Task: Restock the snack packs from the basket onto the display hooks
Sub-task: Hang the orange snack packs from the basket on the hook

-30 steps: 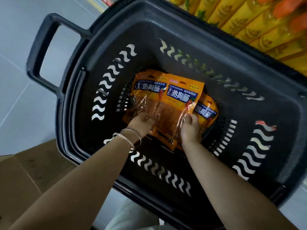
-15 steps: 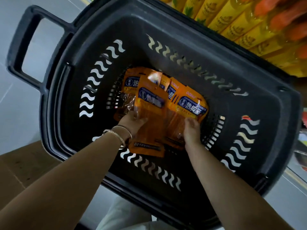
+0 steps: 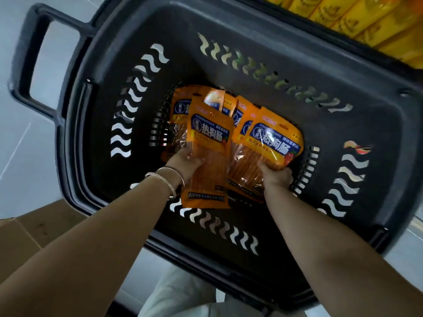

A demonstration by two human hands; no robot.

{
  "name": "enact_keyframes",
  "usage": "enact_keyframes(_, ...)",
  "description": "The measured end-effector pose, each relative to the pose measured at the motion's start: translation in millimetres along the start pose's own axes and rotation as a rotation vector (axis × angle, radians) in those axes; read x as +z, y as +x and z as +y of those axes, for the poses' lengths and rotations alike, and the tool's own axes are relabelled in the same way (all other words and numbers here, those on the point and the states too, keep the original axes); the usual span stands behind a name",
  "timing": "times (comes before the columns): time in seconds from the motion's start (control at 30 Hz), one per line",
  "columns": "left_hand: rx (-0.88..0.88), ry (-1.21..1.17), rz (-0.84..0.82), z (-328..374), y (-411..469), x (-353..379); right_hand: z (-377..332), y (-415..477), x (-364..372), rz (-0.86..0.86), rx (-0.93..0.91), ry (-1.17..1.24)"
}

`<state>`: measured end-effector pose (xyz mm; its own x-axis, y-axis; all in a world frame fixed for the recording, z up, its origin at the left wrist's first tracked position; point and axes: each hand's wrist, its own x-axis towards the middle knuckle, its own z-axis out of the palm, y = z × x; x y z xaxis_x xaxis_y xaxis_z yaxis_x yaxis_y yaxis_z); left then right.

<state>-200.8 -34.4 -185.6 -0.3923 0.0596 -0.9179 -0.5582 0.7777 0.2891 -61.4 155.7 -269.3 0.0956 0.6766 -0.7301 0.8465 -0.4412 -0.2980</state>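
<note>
Basket: black, sitting on floor, holding all orange snack packs.
Left hand: gripping front pack, fingers curling round its lower half.
Right hand: clutching right pack by bottom corner.
Bracelets: circling left wrist.

Two hands are showing, two bangles are circling the left wrist, and roughly five orange snack packs are lying in one black basket.

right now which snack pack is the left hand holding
The upright snack pack at the front left, in the left hand; the others lie behind or rightward.
</note>
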Motion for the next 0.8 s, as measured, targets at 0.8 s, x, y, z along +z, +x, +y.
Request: enact_keyframes(0.8,0.840,-0.006,0.162,171,-326,9,-78,-232,-343,0.224,-0.961,0.497)
